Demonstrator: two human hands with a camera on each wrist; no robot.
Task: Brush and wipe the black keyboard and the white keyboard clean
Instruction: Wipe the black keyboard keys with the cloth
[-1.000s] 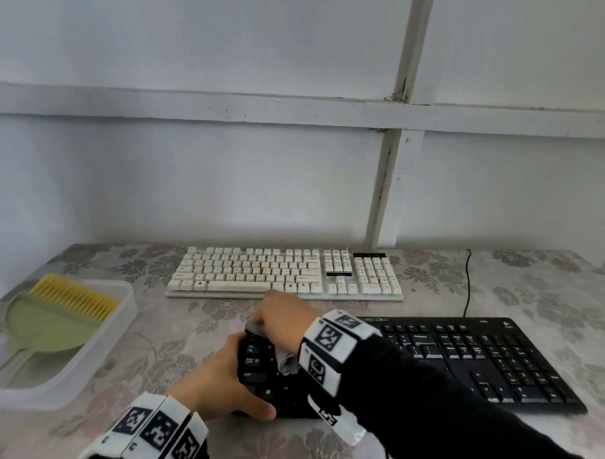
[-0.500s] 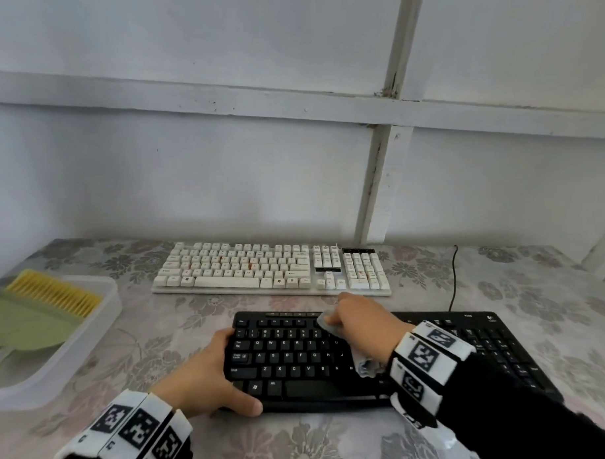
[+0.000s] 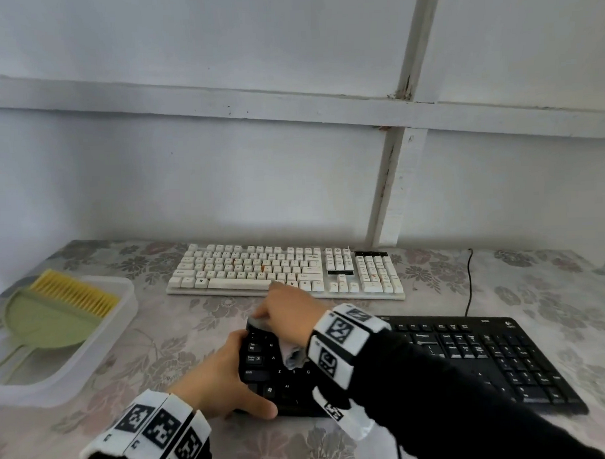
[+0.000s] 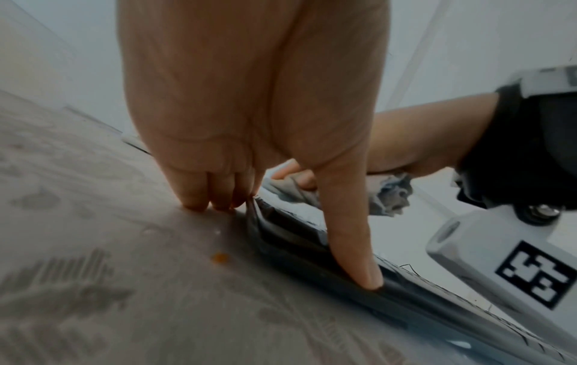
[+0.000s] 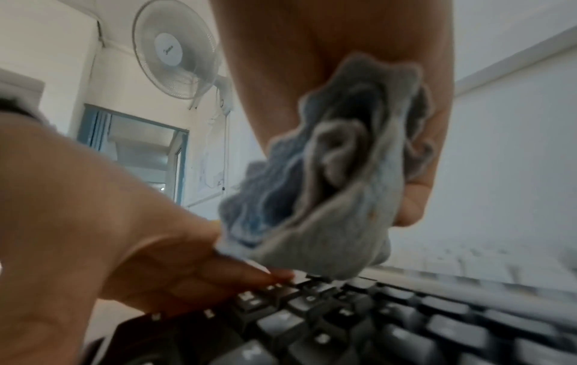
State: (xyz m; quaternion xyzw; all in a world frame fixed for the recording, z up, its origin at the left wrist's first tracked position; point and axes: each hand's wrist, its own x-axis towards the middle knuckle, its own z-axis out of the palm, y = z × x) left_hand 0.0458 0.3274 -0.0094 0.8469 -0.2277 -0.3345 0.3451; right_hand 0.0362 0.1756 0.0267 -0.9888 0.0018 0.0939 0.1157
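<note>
My right fingers (image 5: 415,202) are curled round a bunched grey-blue cloth (image 5: 315,172), pressing its lower fold onto the keys at the far left corner of the black keyboard (image 3: 470,357). A loose tail of the cloth hangs out under the heel of my right hand (image 3: 290,319), just above the letter rows.

My left hand (image 3: 217,380) steadies the keyboard's left end — thumb (image 4: 349,237) stretched along the near edge, the other fingers (image 4: 200,187) bent down with their tips on the table (image 3: 553,289) against the keyboard's side. So it is clasping the keyboard end, not lying flat. The two hands sit close together, my right wrist crossing above the keys.

Beyond my right hand, nearer the wall, the white keyboard (image 3: 285,271) lies flat and parallel to the black one, apart from it, with a few orange-brown specks among its keys. A black cable (image 3: 469,282) runs from the black keyboard back toward the wall.

Off to the left a clear plastic tray (image 3: 102,339) holds a green dustpan (image 3: 43,324) and a brush with yellow bristles (image 3: 73,292) — both resting inside it, well apart from my hands
</note>
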